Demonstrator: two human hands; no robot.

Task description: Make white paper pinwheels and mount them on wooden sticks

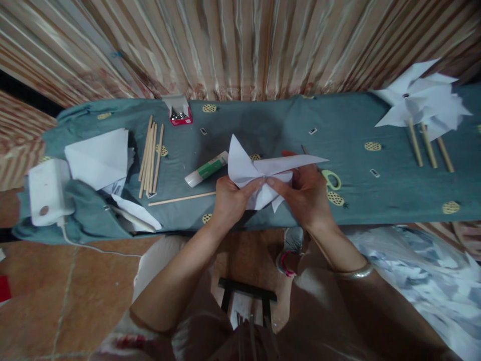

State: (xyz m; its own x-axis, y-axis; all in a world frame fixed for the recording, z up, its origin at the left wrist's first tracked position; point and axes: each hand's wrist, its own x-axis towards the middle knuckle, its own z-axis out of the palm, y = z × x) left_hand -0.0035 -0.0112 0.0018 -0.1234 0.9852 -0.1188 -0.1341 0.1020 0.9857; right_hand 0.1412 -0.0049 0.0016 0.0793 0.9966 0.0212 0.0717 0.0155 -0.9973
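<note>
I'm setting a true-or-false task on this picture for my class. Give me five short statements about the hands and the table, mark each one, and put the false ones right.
1. The left hand and the right hand both hold the white paper pinwheel. True.
2. The red box is shut. False: its lid stands open.
3. Pinwheels on sticks lie toward the right end of the table. True.
4. The bundle of wooden sticks lies to the right of the green-and-white tube. False: it lies to the left of it.
5. The silver bracelet is on the left arm. False: it is on the right arm.
</note>
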